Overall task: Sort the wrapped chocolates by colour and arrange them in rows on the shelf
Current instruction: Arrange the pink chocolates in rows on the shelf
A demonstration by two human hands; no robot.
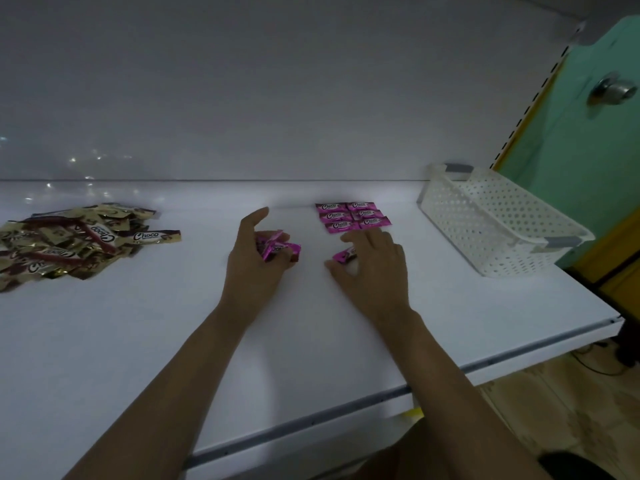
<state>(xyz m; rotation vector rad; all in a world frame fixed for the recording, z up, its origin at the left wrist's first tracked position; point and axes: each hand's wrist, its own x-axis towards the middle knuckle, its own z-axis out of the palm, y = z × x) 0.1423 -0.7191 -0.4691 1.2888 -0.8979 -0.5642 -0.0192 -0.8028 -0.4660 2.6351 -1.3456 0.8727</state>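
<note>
A glossy white back panel (pixel 277 98) rises behind the white shelf (pixel 138 341) and catches a few small light reflections at its left. To the right stands a mint-green door (pixel 588 161) with a round metal knob (pixel 613 91). The pale patterned floor (pixel 571 417) lies below, crossed by dark cables (pixel 595 362). The light is dim.

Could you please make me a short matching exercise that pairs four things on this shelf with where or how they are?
1 gold pile
2 pink rows
3 basket
4 left hand

a right end of the shelf
b holding pink chocolates
c left end, unsorted
d lying flat, just beyond the right hand

Pairs: 1-c, 2-d, 3-a, 4-b
</note>
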